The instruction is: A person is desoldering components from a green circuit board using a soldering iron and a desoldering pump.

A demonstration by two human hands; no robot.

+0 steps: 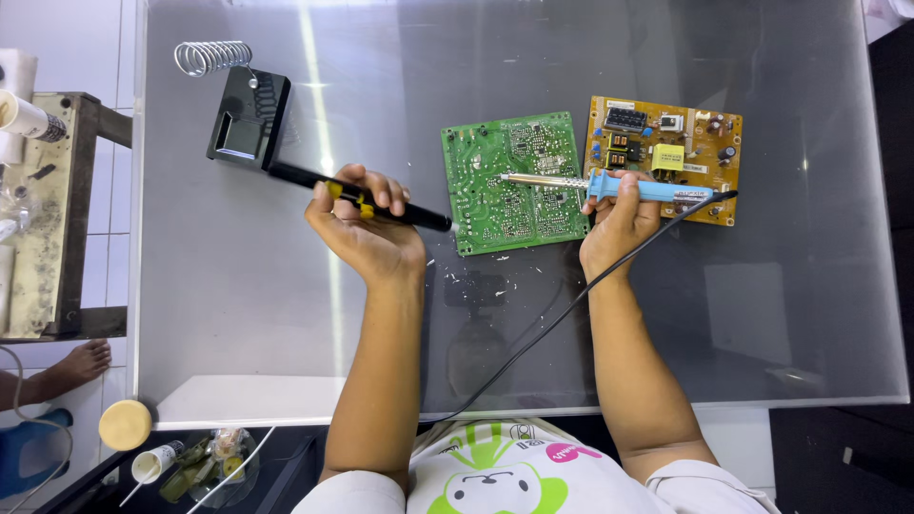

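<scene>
Landmark = green board (514,184), flat on the glass table (238,314), solder side up.

Nearest me: my forearms coming up over the table edge, cord (571,305) trailing back from the iron toward my chest.

Left hand (367,228), just left of the board: fingers clenched round a black-and-yellow desoldering pump (357,197). Its nozzle sits at the board's left edge, low, touching or nearly; can't tell which.

Right hand (619,221), at the board's right edge: gripping the blue-handled iron (609,185). Shaft lies across the board's right half, tip about mid-board, close to the surface. Contact not resolvable.

Step, my read: heating a joint, pump staged but well off the tip.

Next move calls for: hold the tip steady on the pad, bring the nozzle right beside it, keep the board from sliding; nothing clamps it.

Right of the board, under the iron's handle: yellow board (664,157), component side up. Far left of it: black iron stand (248,119) with coil holder (211,57), empty.
</scene>
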